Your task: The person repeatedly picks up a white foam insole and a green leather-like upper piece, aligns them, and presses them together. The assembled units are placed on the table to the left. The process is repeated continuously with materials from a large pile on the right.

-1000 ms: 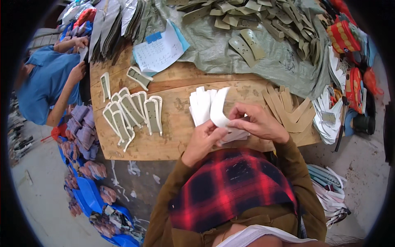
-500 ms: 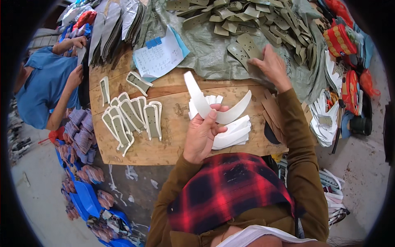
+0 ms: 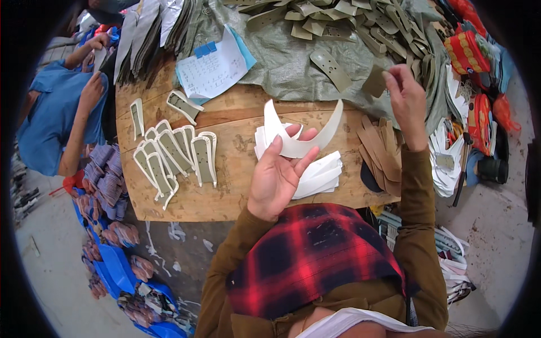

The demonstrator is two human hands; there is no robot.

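My left hand (image 3: 273, 183), palm up over the wooden table, holds a white crescent-shaped strip (image 3: 298, 147) between thumb and fingers, both tips pointing away from me. Pinched in my right hand (image 3: 408, 104) is an olive-grey piece (image 3: 374, 82), tilted above the grey-green sheeting. Just left of it, a rounded olive-grey piece with small holes (image 3: 331, 70) lies alone on the sheeting. Beneath and beside my left hand are white strips (image 3: 318, 176) in stacks. At the left of the table, several olive-grey pieces with white edging (image 3: 169, 155) overlap in a group.
A large heap of olive-grey pieces (image 3: 338, 22) covers the far sheeting (image 3: 265, 67). Handwritten paper (image 3: 211, 70) lies at the back left, and brown strips (image 3: 383, 158) at the right. A person in blue (image 3: 62, 118) works on the left beside bundled striped items (image 3: 107, 180).
My right hand has lifted one olive-grey piece off the sheeting and moved right with it. In my left hand, the white strip has turned so its tips point up more evenly.
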